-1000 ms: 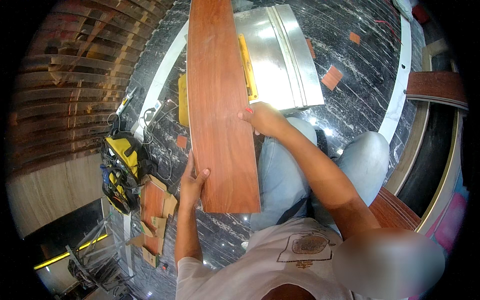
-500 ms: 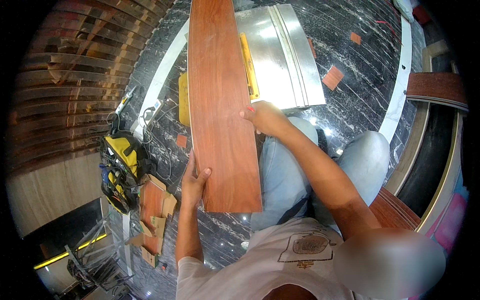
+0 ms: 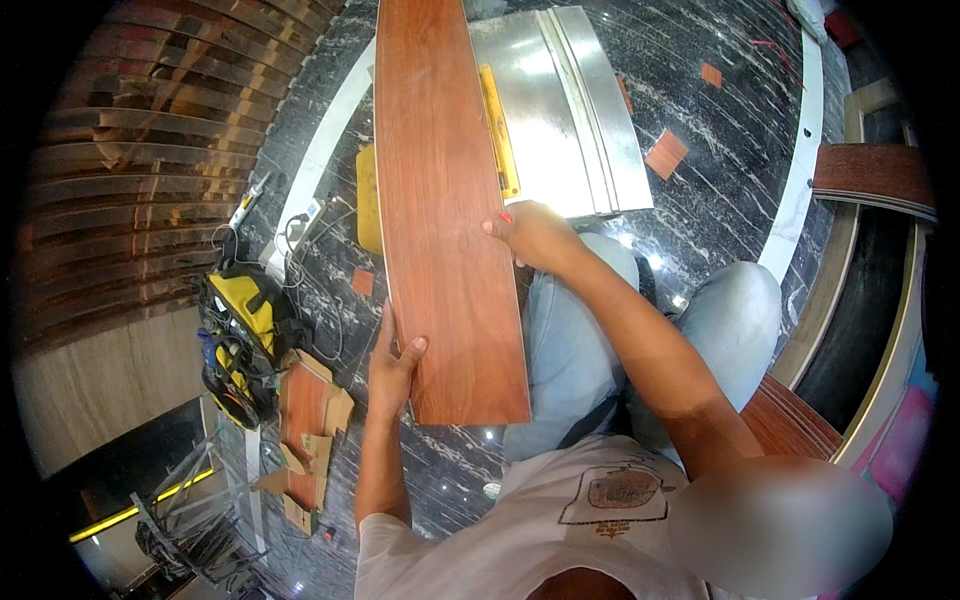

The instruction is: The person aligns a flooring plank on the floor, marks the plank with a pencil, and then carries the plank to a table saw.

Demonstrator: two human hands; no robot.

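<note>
A long reddish-brown wood-look plank (image 3: 445, 220) stretches lengthwise in front of me, its far end running out of the top of the picture. My left hand (image 3: 393, 362) is closed on its left edge near the close end, thumb on the top face. At the right edge, my right hand (image 3: 535, 238) grips the plank with the thumb on top; a small red thing (image 3: 505, 217) shows at its fingers, too little to name. Beside and partly beneath the plank is a silver metal machine table (image 3: 550, 110) with a grooved rail and a yellow strip (image 3: 497, 135).
Left of me are a black-and-yellow tool bag (image 3: 245, 320), a torn plank carton (image 3: 305, 440), a white power strip (image 3: 302, 228) and cables. Plank offcuts (image 3: 666, 155) lie on the dark marble floor. Stacked planks (image 3: 790, 420) are at my right; slatted wood (image 3: 170, 180) stands far left.
The plank's near end has shifted slightly to the right. Both hands have moved a little with it and keep their grip.
</note>
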